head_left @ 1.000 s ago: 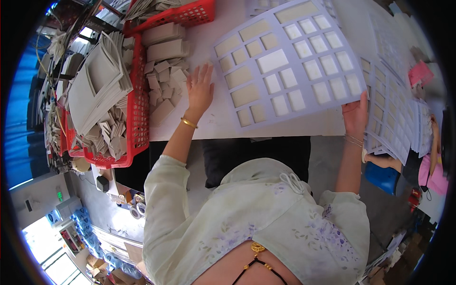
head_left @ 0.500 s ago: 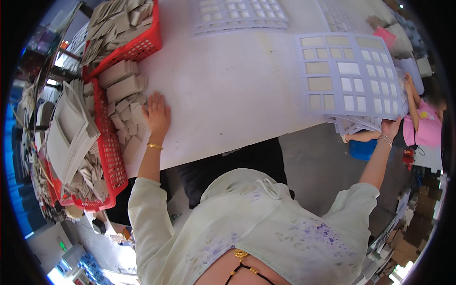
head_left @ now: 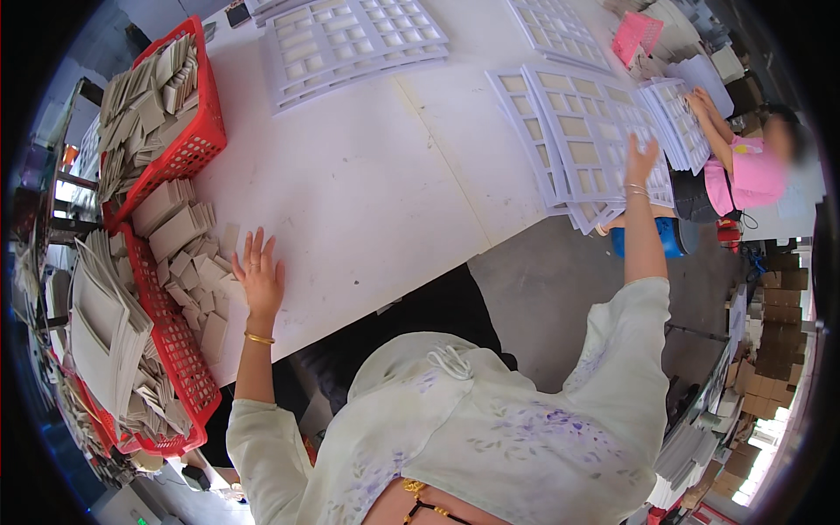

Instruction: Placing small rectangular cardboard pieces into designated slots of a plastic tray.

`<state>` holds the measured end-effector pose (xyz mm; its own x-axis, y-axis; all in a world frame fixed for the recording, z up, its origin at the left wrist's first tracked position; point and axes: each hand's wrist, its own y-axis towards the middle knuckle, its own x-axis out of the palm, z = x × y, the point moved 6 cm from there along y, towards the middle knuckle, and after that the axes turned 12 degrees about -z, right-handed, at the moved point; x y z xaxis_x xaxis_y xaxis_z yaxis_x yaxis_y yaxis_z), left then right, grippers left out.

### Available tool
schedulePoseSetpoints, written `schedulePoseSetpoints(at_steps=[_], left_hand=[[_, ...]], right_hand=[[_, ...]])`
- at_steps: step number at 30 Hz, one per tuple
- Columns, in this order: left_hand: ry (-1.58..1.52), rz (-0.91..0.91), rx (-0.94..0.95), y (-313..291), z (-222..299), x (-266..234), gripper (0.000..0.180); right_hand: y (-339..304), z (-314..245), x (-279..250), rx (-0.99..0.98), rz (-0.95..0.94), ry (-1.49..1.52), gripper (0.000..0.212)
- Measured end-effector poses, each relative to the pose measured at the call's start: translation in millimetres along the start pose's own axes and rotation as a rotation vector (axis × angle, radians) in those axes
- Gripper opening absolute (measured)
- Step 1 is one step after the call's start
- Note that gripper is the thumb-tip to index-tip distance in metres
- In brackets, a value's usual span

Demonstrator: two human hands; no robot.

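Note:
My left hand (head_left: 260, 278) rests on the white table with its fingers spread. Beside it lies a loose pile of small grey cardboard pieces (head_left: 200, 280), close to the fingertips. At the right, my right hand (head_left: 641, 162) is open, fingers apart, over the top white grid panel (head_left: 604, 131) of an uneven stack. Rectangular cells fill this panel, some of them beige. Nothing shows in either hand. I cannot tell whether the right hand touches the panel.
Red baskets (head_left: 179, 346) full of grey board pieces line the left edge. Another stack of grid panels (head_left: 350, 44) lies at the far side. A co-worker in a pink top (head_left: 754, 175) handles more panels (head_left: 678, 122) at the right. A pink basket (head_left: 637, 37) stands behind.
My right hand has left the near edge of the panel and moved up over its face. The panel now lies on the stack. The view has turned; my left hand stays by the pile.

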<state>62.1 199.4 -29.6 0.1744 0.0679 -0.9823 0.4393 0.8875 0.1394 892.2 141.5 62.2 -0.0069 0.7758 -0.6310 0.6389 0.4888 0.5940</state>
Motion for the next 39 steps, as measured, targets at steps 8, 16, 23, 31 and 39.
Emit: schedulePoseSetpoints(at_steps=[8,16,23,31,39], left_hand=[[-0.541,0.114,0.008,72.3,1.9,2.1,0.05],[-0.594,0.163,-0.332,171.6,-60.8,70.8,0.064],[-0.423,0.129,-0.408,233.7,-82.6,77.0,0.078],[-0.655,0.16,-0.349,255.5,-102.4,88.3,0.061],[-0.833,0.453,-0.459,152.8,-97.0,80.5,0.028]], right_hand=[[-116.0,-263.4,152.5,-0.329,-0.892,0.315,0.053],[-146.3,-281.2,328.8,0.076,-0.954,0.458,0.075],[-129.4,-280.9,381.4,0.113,-0.747,0.576,0.076],[-121.4,-272.3,382.1,0.203,-0.78,0.781,0.058],[-232.4,-255.9,250.7,0.453,-0.589,1.009,0.053]])
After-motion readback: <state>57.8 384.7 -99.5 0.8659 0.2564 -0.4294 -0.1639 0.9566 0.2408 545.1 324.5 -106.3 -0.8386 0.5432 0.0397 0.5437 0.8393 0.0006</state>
